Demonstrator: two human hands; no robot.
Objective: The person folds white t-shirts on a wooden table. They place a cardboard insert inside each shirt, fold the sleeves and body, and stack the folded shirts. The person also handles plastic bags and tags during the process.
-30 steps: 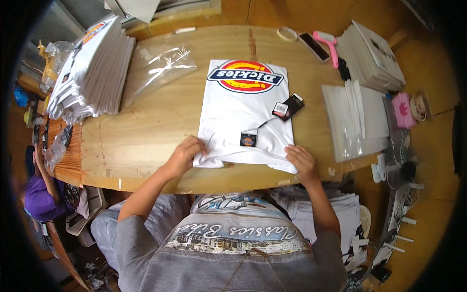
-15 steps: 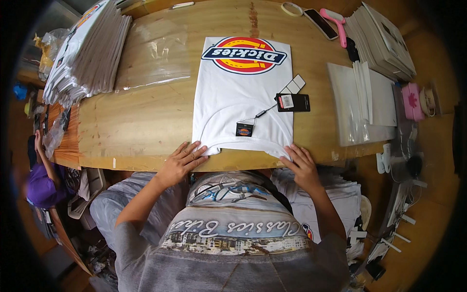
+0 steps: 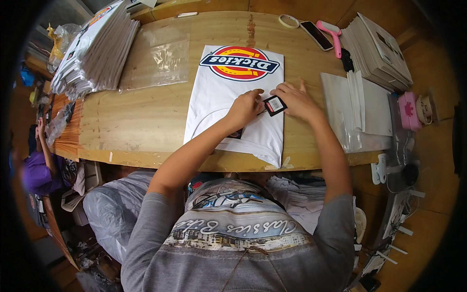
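A folded white T-shirt [image 3: 209, 100] lies before me on the table, its large red, yellow and blue print on the far part. My right hand [image 3: 297, 101] is closed at the shirt's right side, fingertips pinching a black hang tag [image 3: 276, 105] with a white barcode sticker. Just left of the tag, my left hand [image 3: 246, 107] is over the shirt with its fingers curled together; what they hold, if anything, is hidden. My left wrist partly covers the black neck label [image 3: 237, 134]. The shirt's near right corner droops at the table's front edge.
A tall stack of folded white shirts [image 3: 99, 53] stands at the far left, beside clear plastic bags [image 3: 160, 63]. On the right lie more plastic bags [image 3: 340, 109], a stack of packed garments [image 3: 374, 51], a pink lint roller [image 3: 332, 36], a phone [image 3: 316, 35] and a tape roll [image 3: 289, 21].
Both hands have left the shirt's near corners and moved away from me to the hang tag. The tag has turned and shifted left, and its white strip no longer shows.
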